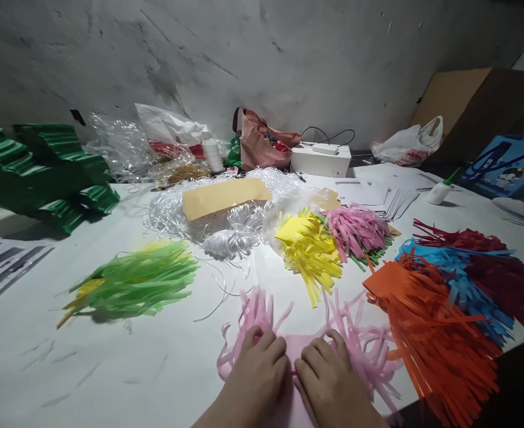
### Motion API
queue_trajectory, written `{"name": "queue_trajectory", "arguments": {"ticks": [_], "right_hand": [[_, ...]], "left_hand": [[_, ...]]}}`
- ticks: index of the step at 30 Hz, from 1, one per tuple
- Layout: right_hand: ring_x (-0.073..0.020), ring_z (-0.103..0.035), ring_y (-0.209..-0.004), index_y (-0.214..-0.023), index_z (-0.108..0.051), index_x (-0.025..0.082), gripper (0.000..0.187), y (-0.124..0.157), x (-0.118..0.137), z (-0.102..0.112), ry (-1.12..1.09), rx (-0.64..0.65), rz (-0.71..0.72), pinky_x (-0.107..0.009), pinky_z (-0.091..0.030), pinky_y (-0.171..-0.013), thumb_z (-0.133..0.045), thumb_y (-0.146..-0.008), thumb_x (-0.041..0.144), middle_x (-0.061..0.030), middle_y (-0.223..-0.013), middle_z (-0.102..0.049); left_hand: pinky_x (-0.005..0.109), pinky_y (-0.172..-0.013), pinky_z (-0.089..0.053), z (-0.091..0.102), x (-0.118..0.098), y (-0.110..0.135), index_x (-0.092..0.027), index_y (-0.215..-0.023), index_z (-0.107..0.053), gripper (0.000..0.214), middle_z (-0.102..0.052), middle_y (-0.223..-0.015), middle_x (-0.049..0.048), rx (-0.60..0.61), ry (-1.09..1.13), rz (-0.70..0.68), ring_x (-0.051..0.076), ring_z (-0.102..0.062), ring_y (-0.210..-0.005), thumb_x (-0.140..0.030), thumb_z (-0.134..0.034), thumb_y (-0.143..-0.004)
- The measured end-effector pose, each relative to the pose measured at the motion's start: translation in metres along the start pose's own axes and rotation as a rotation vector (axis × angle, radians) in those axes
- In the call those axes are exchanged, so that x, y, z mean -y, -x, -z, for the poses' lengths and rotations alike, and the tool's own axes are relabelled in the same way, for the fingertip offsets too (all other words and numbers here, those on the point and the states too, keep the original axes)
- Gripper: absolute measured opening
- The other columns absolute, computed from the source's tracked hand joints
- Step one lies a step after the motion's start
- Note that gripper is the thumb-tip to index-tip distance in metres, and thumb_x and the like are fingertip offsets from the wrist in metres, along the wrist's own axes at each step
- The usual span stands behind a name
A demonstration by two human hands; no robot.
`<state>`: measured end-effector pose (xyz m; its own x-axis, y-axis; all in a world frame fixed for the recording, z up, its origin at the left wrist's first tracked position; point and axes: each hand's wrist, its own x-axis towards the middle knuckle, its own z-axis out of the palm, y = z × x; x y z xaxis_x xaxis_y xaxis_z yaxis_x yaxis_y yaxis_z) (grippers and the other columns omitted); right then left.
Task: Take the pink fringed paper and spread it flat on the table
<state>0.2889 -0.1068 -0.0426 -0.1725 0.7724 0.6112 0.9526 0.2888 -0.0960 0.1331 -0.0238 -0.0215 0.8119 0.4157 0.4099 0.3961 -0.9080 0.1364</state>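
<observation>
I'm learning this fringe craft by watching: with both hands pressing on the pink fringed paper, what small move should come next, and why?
Probably slide the left hand and right hand apart to smooth the pink fringed paper. Both lie flat on its uncut middle, side by side, while its strips curl and splay on the white table.

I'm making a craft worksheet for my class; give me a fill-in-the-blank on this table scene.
1. Both hands, left hand and right hand, press on ____ fringed paper.
2. The fringed pile nearest the right hand is ____.
3. The brown envelope lies on clear ____ strands.

Missing words: pink; orange; plastic
</observation>
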Motion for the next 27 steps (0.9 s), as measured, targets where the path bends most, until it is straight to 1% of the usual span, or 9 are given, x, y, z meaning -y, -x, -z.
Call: {"name": "queue_trajectory", "arguments": {"ticks": [3, 7, 9, 12, 14, 17, 22, 25, 27], "right_hand": [[-0.0199, -0.049, -0.070, -0.070, -0.053, 0.020, 0.034, -0.008, -0.003, -0.001, 0.064, 0.000, 0.068, -0.044, -0.032, -0.097, -0.037, -0.094, 0.002, -0.0008, -0.067, -0.056], [-0.0197, -0.053, -0.072, -0.075, -0.055, 0.020, 0.036, -0.025, -0.025, 0.009, 0.033, 0.021, 0.011, -0.043, -0.033, -0.095, -0.034, -0.098, 0.004, -0.0008, -0.071, -0.058], [-0.0196, -0.056, -0.076, -0.080, -0.058, 0.020, 0.033, -0.037, -0.043, 0.021, 0.040, -0.006, -0.065, -0.042, -0.034, -0.094, -0.035, -0.100, 0.008, -0.0013, -0.075, -0.062], [-0.0193, -0.060, -0.079, -0.087, -0.061, 0.020, 0.027, -0.054, -0.073, 0.043, 0.104, -0.103, -0.145, -0.041, -0.033, -0.094, -0.040, -0.103, 0.015, -0.0011, -0.080, -0.068], [-0.0199, -0.062, -0.081, -0.090, -0.063, 0.020, 0.024, -0.061, -0.092, 0.057, 0.153, -0.150, -0.163, -0.041, -0.033, -0.094, -0.043, -0.104, 0.018, -0.0017, -0.083, -0.070], [-0.0204, -0.064, -0.082, -0.089, -0.064, 0.020, 0.023, -0.064, -0.121, 0.081, 0.252, -0.218, -0.186, -0.040, -0.034, -0.091, -0.046, -0.103, 0.022, -0.0023, -0.084, -0.071], [-0.0238, -0.065, -0.079, -0.086, -0.065, 0.018, 0.026, -0.051, -0.182, 0.146, 0.513, -0.385, -0.276, -0.043, -0.033, -0.088, -0.049, -0.103, 0.029, -0.0070, -0.083, -0.073], [-0.0235, -0.064, -0.077, -0.083, -0.065, 0.018, 0.028, -0.035, -0.204, 0.194, 0.766, -0.519, -0.298, -0.040, -0.036, -0.083, -0.051, -0.102, 0.032, -0.0084, -0.079, -0.073], [-0.0231, -0.064, -0.078, -0.085, -0.067, 0.018, 0.024, -0.026, -0.198, 0.219, 0.825, -0.529, -0.262, -0.040, -0.038, -0.083, -0.055, -0.101, 0.032, -0.0082, -0.080, -0.073]], "left_hand": [[0.038, -0.079, -0.042, 0.008, -0.002, -0.001, -0.021, -0.073, -0.058, 0.020, -0.065, -0.080, 0.0003, -0.010, 0.052, -0.005, 0.019, -0.057, -0.075, -0.003, -0.057, -0.083], [0.032, -0.082, -0.046, 0.001, -0.007, 0.013, -0.021, -0.089, -0.065, 0.014, -0.070, -0.087, 0.0015, -0.094, 0.081, -0.224, 0.018, -0.060, -0.082, -0.014, -0.055, -0.095], [0.030, -0.084, -0.046, -0.010, -0.004, 0.022, -0.021, -0.106, -0.067, 0.015, -0.074, -0.102, 0.0033, -0.064, 0.007, -0.255, 0.019, -0.062, -0.094, -0.019, -0.056, -0.096], [0.037, -0.099, -0.037, -0.037, 0.014, 0.038, -0.024, -0.127, -0.063, 0.037, -0.071, -0.125, 0.0064, -0.057, -0.197, -0.226, 0.027, -0.058, -0.112, -0.034, -0.063, -0.090], [0.047, -0.109, -0.025, -0.058, 0.030, 0.049, -0.028, -0.129, -0.064, 0.050, -0.070, -0.128, 0.0090, -0.066, -0.267, -0.149, 0.034, -0.055, -0.119, -0.050, -0.067, -0.084], [0.052, -0.113, -0.015, -0.076, 0.049, 0.055, -0.031, -0.139, -0.059, 0.070, -0.068, -0.133, 0.0130, 0.040, -0.233, -0.070, 0.039, -0.056, -0.123, -0.068, -0.063, -0.080], [0.069, -0.110, -0.020, -0.048, 0.047, 0.021, -0.025, -0.151, -0.041, 0.073, -0.046, -0.153, 0.0201, 0.365, -0.109, 0.194, 0.048, -0.042, -0.139, -0.056, -0.058, -0.088], [0.075, -0.112, -0.016, -0.026, 0.043, -0.008, -0.019, -0.152, -0.039, 0.067, -0.041, -0.155, 0.0204, 0.429, -0.092, 0.314, 0.047, -0.037, -0.143, -0.047, -0.050, -0.092], [0.076, -0.110, -0.022, -0.017, 0.046, -0.021, -0.019, -0.147, -0.048, 0.059, -0.044, -0.154, 0.0195, 0.404, -0.117, 0.322, 0.046, -0.040, -0.141, -0.040, -0.051, -0.092]]}}
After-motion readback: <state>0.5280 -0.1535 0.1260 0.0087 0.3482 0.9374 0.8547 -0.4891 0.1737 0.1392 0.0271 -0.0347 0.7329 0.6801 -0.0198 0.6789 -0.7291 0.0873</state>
